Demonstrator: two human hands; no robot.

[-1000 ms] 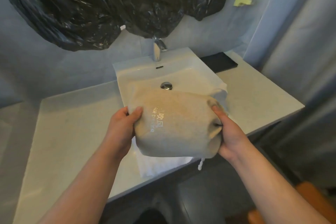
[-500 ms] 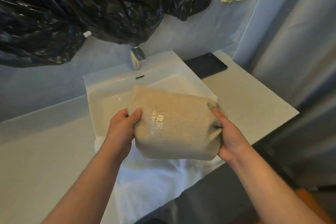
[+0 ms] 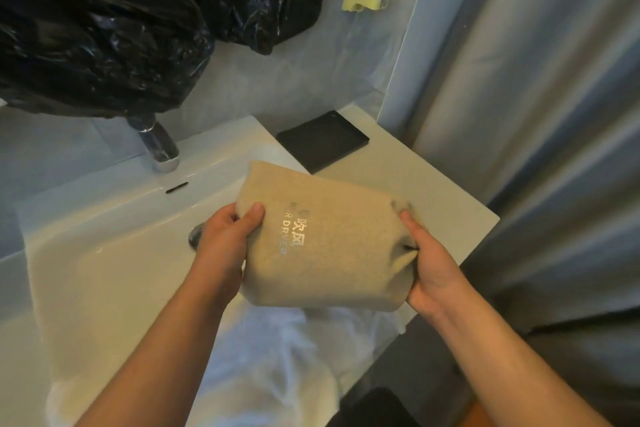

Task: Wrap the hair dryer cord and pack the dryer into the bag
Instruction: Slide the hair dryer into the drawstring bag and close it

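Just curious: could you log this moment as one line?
left hand: grips hair dryer bag; right hand: grips its gathered mouth; bag: bulging, aloft

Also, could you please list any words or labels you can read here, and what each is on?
"DRYER": pale print on the beige bag; the word before it is blurred, probably "HAIR".
"吹风": beside it on the same bag; a further character is too blurred.
Nothing else carries readable text.

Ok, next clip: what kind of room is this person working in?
Most likely a bathroom, perhaps a hotel one: a white sink with a chrome faucet is set into a vanity counter, and a fabric bag lettered for a hair dryer is held above it.
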